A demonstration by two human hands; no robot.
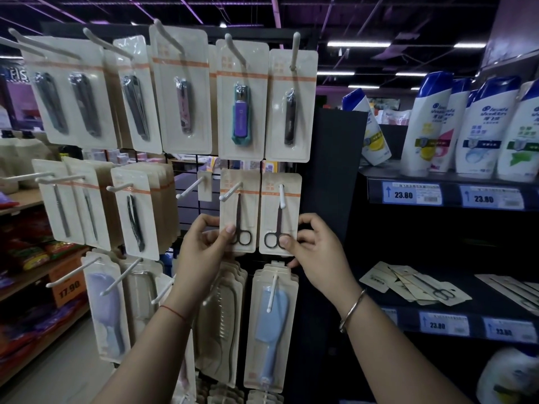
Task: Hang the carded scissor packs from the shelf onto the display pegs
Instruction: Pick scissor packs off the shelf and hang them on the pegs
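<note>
While the left hand [204,243] and the right hand [316,246] each pinch one scissor pack, both cards hang on their pegs [281,196].
I would push the left pack [239,211] and the right pack [279,217] fully back, keeping them straight; they nearly touch each other, brushes [271,313] hang just below, and free room is only rightward, toward the remaining packs [420,284] on the shelf [478,307].

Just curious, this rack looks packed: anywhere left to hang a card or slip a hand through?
One white peg carries only a small tag, between the black tweezers card and the left scissor card. The dark shelf has bare room right of the loose scissor cards. The top row of nail-clipper cards overlaps tightly.
</note>
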